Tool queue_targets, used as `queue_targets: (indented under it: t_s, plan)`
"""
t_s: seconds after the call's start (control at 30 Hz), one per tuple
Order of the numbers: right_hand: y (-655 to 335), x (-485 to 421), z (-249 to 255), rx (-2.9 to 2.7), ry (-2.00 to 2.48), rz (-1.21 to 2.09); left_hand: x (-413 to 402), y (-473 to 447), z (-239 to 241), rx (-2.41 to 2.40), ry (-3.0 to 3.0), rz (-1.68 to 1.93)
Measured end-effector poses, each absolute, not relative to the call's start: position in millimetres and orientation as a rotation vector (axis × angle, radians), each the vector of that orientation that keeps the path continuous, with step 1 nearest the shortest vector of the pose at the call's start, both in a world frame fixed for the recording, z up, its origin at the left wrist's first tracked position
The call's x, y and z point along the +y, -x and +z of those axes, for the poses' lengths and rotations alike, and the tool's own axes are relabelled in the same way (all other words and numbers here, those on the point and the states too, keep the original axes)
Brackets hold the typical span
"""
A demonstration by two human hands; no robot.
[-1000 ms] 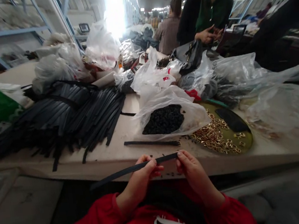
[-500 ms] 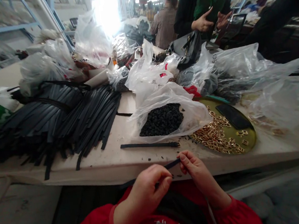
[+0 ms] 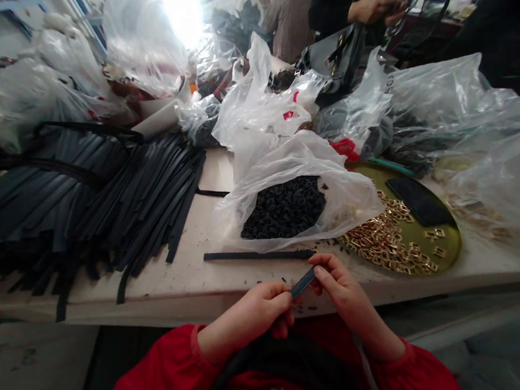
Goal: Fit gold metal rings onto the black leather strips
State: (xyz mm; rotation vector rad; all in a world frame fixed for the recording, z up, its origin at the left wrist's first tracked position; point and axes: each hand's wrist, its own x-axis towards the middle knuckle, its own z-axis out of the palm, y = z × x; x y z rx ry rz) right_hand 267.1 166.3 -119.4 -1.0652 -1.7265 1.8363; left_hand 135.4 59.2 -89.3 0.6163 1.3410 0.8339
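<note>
My left hand point(image 3: 266, 310) and my right hand point(image 3: 336, 286) are both pinched on the end of a dark strap point(image 3: 302, 283), close together just below the table edge. The strap's length runs down under my left wrist into my lap. A second dark strap point(image 3: 257, 255) lies flat on the table right in front of my hands. Behind it sits an open plastic bag of small black pieces point(image 3: 284, 205). To the right a round brass-coloured tray point(image 3: 451, 248) holds several small gold buckles point(image 3: 387, 243) and a black flat object point(image 3: 418, 202).
A large pile of dark straps point(image 3: 92, 201) covers the table's left part. Clear plastic bags point(image 3: 468, 127) crowd the back and right. Across the table a person's hands point(image 3: 372, 4) hover by a black handbag point(image 3: 338, 54); other people stand farther back.
My left hand has slid along the strap toward my right hand, so only a short end shows between them. The view has tilted downward.
</note>
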Motion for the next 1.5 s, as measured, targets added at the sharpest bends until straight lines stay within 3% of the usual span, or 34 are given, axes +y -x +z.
queue_targets:
  t_s: [0.13,0.37,0.67,1.1,1.33,1.5]
  plan:
    - [-259,177,-121,-1.854,1.044,1.767,65,-131,-92,1.263,-0.533,0.908]
    - [-250,249,-113,-2.253,1.042,0.853,75,-114,-87,1.333,-0.422,1.066]
    - [-199,269,-112,-2.891,1.074,0.324,74,-108,-79,1.353,-0.435,1.109]
    - [-216,265,-109,-2.515,0.978,0.73,65,-120,-69,1.391,-0.462,1.184]
    - [-231,202,-89,-1.9,0.717,1.679,70,-125,-64,1.499,-0.687,1.231]
    - [-231,183,-93,-1.638,0.841,1.96,76,-124,-81,1.773,-1.0,1.123]
